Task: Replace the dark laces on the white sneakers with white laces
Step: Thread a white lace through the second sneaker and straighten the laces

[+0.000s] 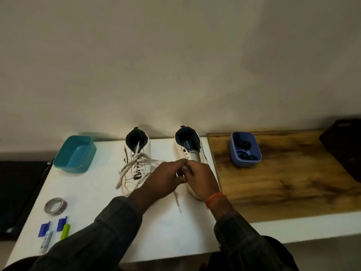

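Note:
Two white sneakers stand on the white table, heels toward the wall. The left sneaker [137, 159] carries a white lace tied loosely, its ends trailing left. Over the front of the right sneaker [192, 148] my left hand [166, 178] and my right hand [201, 176] meet, fingers curled and pinching a white lace [178, 202]. One end of that lace hangs down onto the table toward me. The right sneaker's eyelets under my hands are hidden. Dark laces [244, 148] lie in a purple tub [237, 161] on the wooden board to the right.
An empty teal tub [64, 165] sits at the back left. A roll of tape [55, 206] and several markers [56, 229] lie at the front left. A wooden board [293, 178] covers the right side, with a dark box [343, 145] at its far end.

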